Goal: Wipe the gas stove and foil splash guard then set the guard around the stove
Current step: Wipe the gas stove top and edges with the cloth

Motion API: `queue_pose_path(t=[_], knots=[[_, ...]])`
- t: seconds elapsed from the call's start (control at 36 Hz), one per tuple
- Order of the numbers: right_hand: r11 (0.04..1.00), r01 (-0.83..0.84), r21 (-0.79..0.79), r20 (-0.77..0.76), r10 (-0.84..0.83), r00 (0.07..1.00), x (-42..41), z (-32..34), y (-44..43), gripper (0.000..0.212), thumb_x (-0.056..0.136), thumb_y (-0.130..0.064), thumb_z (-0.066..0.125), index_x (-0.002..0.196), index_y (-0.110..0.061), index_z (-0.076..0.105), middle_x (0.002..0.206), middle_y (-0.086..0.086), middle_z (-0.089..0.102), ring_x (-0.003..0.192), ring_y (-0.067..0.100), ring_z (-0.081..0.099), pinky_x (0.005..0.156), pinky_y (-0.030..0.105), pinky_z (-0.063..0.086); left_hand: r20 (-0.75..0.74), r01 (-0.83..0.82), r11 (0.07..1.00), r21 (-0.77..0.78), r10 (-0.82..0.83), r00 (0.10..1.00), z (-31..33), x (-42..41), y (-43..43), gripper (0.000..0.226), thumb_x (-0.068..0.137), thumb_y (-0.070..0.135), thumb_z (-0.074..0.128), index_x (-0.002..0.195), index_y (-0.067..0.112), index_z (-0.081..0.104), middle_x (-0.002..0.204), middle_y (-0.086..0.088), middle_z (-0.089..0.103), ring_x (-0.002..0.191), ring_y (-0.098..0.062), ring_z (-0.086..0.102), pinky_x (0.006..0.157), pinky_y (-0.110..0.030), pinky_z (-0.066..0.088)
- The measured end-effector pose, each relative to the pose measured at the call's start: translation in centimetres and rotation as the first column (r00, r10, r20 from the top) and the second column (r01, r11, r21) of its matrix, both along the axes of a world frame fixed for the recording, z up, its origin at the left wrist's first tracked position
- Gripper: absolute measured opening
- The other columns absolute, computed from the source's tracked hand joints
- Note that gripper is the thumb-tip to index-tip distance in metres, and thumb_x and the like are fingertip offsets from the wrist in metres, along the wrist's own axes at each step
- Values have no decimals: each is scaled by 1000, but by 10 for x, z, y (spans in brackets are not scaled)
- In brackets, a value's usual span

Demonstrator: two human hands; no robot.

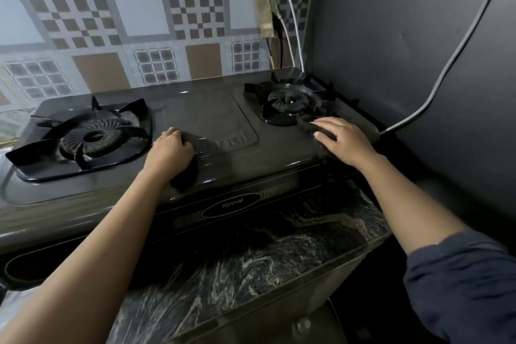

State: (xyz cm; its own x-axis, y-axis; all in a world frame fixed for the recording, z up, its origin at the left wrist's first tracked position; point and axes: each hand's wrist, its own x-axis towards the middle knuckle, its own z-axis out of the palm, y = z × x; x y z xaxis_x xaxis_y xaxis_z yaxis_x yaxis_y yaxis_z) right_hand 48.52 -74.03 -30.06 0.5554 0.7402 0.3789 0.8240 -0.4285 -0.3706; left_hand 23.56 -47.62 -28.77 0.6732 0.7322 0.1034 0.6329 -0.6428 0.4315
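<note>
The black two-burner gas stove [223,120] sits on the black marbled desk [279,246], its back edge against the patterned tile wall [139,8]. The left hand [171,152] rests on the flat centre panel of the stove top, between the left burner [89,137] and the right burner [291,103]. Its fingers are curled down over a dark wiping cloth [186,176], which is bunched under the palm so that pressure goes straight onto the surface. The right hand [346,141] lies flat with its fingers straight, on the stove top just in front of the right burner. This placement most likely braces the appliance against sliding during the wipe. A dark patch shows under its fingertips; whether this is a second cloth or a shadow cannot be determined. A grey cable [446,64] runs down the side panel to the right rear corner of the stove. The foil splash guard cannot be identified in this view. Assessment: the stove-wiping step is in progress, while wiping and fitting the guard are not yet done. Keep the cloth clear of the burner grates, where it could snag.
</note>
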Motion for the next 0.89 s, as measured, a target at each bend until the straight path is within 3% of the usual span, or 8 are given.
queue_pose_path(t=[0.22, 0.31, 0.42, 0.58, 0.69, 0.89], knots=[[984, 166, 60, 9, -167, 986, 23, 0, -14, 30, 90, -27, 56, 117, -16, 63, 126, 2, 61, 122, 19, 51, 103, 31, 35, 40, -34, 999, 26, 33, 999, 0, 0, -6, 23, 87, 14, 39, 95, -1, 55, 115, -17, 54, 110, -36, 49, 89, -42, 40], [958, 272, 86, -14, -272, 962, 27, 0, -16, 30, 91, -26, 55, 116, -13, 64, 125, 5, 61, 123, 22, 49, 103, 30, 32, 35, -35, 998, 48, 34, 999, 0, 0, -7, 28, 88, 16, 40, 103, 0, 57, 120, -16, 54, 114, -35, 49, 91, -41, 39], [910, 402, 99, -16, -403, 915, 24, -4, -13, 33, 91, -30, 50, 117, -13, 62, 125, 6, 60, 123, 25, 47, 105, 40, 34, 17, -28, 998, 61, 28, 999, 3, -3, -8, 32, 90, 18, 41, 113, 1, 55, 127, -13, 52, 119, -34, 47, 93, -42, 39], [819, 569, 75, -93, -563, 821, -2, -11, -2, 41, 95, -33, 43, 130, -14, 52, 141, 7, 45, 139, 25, 27, 114, 44, 18, -24, 5, 999, 53, -4, 1000, 7, -14, -6, 36, 92, 28, 44, 121, 9, 54, 133, -7, 50, 121, -33, 47, 95, -42, 40], [810, 580, 87, -108, -571, 813, -25, -15, 8, 42, 94, -34, 43, 131, -15, 50, 143, 7, 42, 141, 24, 22, 114, 45, 14, -50, 17, 999, 39, -15, 999, 11, -22, -6, 44, 94, 30, 46, 134, 11, 47, 146, -7, 40, 132, -30, 39, 105, -41, 33], [877, 475, 71, -6, -476, 879, -68, -16, 36, 47, 88, -40, 41, 125, -14, 57, 134, 8, 53, 133, 28, 36, 110, 47, 25, -85, 77, 997, 3, -76, 993, 9, -40, 6, 50, 93, 35, 48, 138, 13, 43, 150, -7, 35, 137, -27, 34, 113, -40, 29]])
